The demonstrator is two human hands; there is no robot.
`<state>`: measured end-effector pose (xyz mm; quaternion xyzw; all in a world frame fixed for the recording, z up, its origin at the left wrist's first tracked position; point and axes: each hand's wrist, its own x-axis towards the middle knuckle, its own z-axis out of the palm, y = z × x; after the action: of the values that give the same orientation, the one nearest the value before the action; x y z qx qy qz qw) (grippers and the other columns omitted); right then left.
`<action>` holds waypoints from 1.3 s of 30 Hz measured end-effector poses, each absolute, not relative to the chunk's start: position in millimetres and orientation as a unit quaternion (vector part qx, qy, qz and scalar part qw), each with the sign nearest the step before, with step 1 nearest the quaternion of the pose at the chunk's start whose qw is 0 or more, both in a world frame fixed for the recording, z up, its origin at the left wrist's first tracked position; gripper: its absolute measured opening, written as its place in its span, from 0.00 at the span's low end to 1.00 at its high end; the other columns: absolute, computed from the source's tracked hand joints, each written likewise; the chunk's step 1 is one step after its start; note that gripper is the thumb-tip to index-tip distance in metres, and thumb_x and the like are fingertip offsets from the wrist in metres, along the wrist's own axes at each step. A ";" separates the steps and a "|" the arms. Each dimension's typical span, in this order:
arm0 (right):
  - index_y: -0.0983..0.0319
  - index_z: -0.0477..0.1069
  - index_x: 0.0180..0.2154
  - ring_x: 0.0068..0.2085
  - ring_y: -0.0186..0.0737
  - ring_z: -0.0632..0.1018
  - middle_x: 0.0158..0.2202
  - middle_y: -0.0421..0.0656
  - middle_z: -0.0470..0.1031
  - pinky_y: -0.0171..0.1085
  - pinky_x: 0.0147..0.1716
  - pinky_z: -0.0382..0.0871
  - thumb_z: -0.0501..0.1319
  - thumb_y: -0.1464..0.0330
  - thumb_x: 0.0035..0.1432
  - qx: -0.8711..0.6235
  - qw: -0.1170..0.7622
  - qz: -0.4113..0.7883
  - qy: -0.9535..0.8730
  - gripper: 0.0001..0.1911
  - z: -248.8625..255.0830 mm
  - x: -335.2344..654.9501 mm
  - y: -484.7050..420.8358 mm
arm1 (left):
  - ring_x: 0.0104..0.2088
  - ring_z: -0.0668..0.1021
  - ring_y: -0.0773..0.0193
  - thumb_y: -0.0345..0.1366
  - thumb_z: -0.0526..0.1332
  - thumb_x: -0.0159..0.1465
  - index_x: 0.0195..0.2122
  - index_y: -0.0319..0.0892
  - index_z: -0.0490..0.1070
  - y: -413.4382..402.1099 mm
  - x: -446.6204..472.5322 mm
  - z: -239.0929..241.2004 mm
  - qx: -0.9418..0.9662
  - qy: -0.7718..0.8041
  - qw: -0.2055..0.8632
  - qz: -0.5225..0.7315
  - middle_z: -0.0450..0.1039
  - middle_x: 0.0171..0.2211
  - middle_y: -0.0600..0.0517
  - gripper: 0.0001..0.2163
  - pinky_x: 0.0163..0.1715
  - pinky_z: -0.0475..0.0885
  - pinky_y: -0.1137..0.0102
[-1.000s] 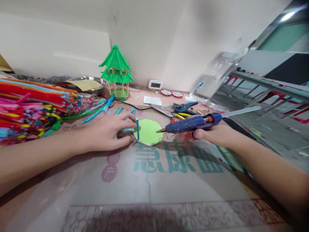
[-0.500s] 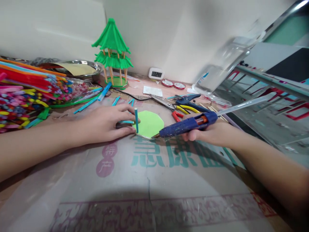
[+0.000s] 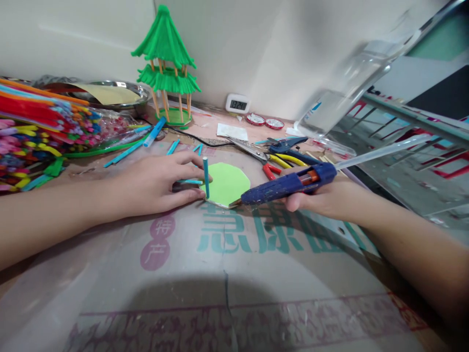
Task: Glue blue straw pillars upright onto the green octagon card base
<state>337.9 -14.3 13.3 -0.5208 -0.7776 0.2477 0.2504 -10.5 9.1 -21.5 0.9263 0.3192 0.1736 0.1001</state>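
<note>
A light green many-sided board (image 3: 230, 183) lies flat on the plastic-covered table. My left hand (image 3: 161, 183) rests at its left edge, thumb and fingertips closed around that side. One short blue stick (image 3: 206, 177) stands upright on the board's left corner, by my fingertips. Another blue stick (image 3: 189, 182) lies level in the gap between thumb and fingers; whether it is gripped I cannot tell. My right hand (image 3: 315, 198) is wrapped around a blue hot glue gun (image 3: 286, 187). Its nozzle touches the board's near edge, and a clear glue stick (image 3: 384, 150) sticks out behind.
A green-roofed model pagoda (image 3: 168, 73) stands at the back. Colourful pipe cleaners (image 3: 47, 122) pile up at left, before a metal bowl (image 3: 141, 93). Scissors (image 3: 252, 150), pliers (image 3: 287, 144), a digital clock (image 3: 237, 103) and a clear plastic container (image 3: 330, 107) sit behind the board.
The camera view has shifted slightly. Both hands, the board and the upright stick keep nearly the same arrangement, with the glue gun's nozzle still at the near edge.
</note>
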 end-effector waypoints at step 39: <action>0.56 0.66 0.22 0.25 0.39 0.67 0.21 0.37 0.66 0.37 0.25 0.63 0.65 0.32 0.45 -0.475 0.160 0.213 -0.839 0.35 33.0 312.7 -24.1 | 0.48 0.82 0.56 0.49 0.55 0.73 0.50 0.44 0.79 9.5 -11.7 -24.7 0.938 0.284 0.038 0.194 0.77 0.55 0.46 0.18 0.48 0.73 0.63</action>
<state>312.7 -24.1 33.0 -0.4745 -0.8389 0.2131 0.1601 -11.7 9.5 -24.7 0.9380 0.2845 0.1942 0.0384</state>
